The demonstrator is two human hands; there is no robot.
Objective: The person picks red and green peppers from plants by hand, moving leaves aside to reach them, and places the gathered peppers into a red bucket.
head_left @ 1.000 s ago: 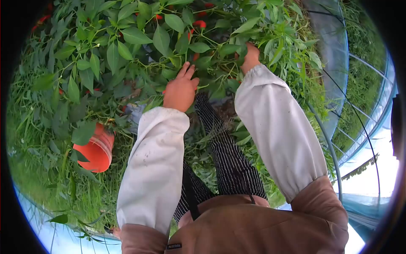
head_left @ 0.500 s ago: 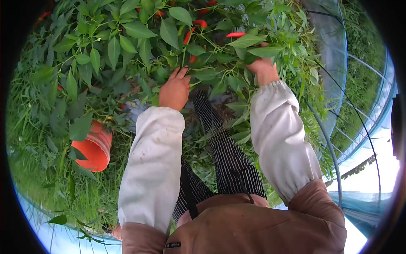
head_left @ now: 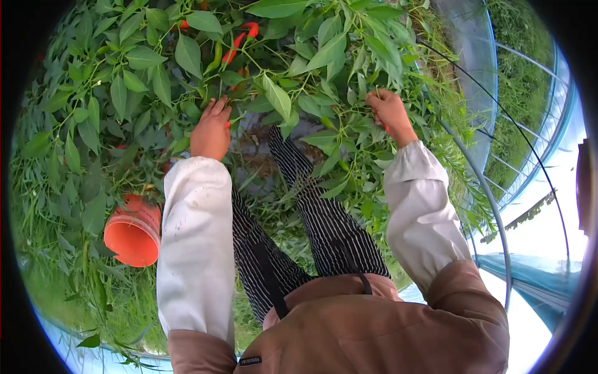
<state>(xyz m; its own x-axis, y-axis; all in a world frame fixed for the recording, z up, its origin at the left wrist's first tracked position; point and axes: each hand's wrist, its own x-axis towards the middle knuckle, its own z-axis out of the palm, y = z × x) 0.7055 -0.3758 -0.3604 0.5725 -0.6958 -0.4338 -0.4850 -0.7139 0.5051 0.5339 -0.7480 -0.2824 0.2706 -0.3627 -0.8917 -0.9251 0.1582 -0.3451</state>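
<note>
My left hand [head_left: 210, 132] is closed among the stems of a pepper plant [head_left: 249, 103], with a bit of a red chili pepper showing by its thumb. Just above that hand hang a curved red chili pepper [head_left: 234, 47] and a green chili pepper [head_left: 215, 57]. To the right, my right hand [head_left: 392, 113] has its fingers curled at the edge of the foliage. A small red tip of a chili pepper [head_left: 386, 128] pokes out below those fingers; the rest is hidden in the grip.
An orange-red bucket [head_left: 132, 232] lies tilted in the greenery at left, its mouth towards me. My striped trouser legs [head_left: 324, 230] stand between the plants. A grey pipe [head_left: 476, 174], a dark cord [head_left: 517, 153] and plastic sheeting [head_left: 476, 81] run along the right side.
My right hand has come out from under the leaves and sits lower. My left hand appears further left in the view, still at the stems. The camera view has shifted too.
</note>
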